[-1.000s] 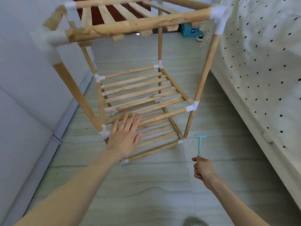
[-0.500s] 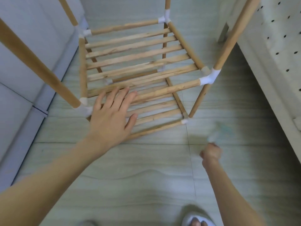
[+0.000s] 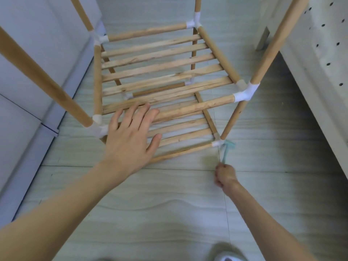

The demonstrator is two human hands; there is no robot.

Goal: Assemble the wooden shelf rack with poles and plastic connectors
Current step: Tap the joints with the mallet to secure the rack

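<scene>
The wooden rack (image 3: 160, 76) stood on the floor (image 3: 169, 213). The left hand (image 3: 130, 140) lay on its front rail, fingers spread. The right hand (image 3: 225, 175) gripped a small hammer (image 3: 227, 149) against the bottom corner connector (image 3: 217, 143).

Soft, even daylight filling scene; no glare. Dim shadow pooling on floor (image 3: 282, 147) beside bed (image 3: 320, 63). Motion blur smearing right hand (image 3: 225, 176) and small teal hammer (image 3: 227, 150). Wide-angle lens bowing rack poles (image 3: 43, 80) near edges.

Matt bare-wood rack poles (image 3: 211, 106), smooth white plastic connectors (image 3: 244, 93), pale wood-grain floor (image 3: 169, 213).
</scene>
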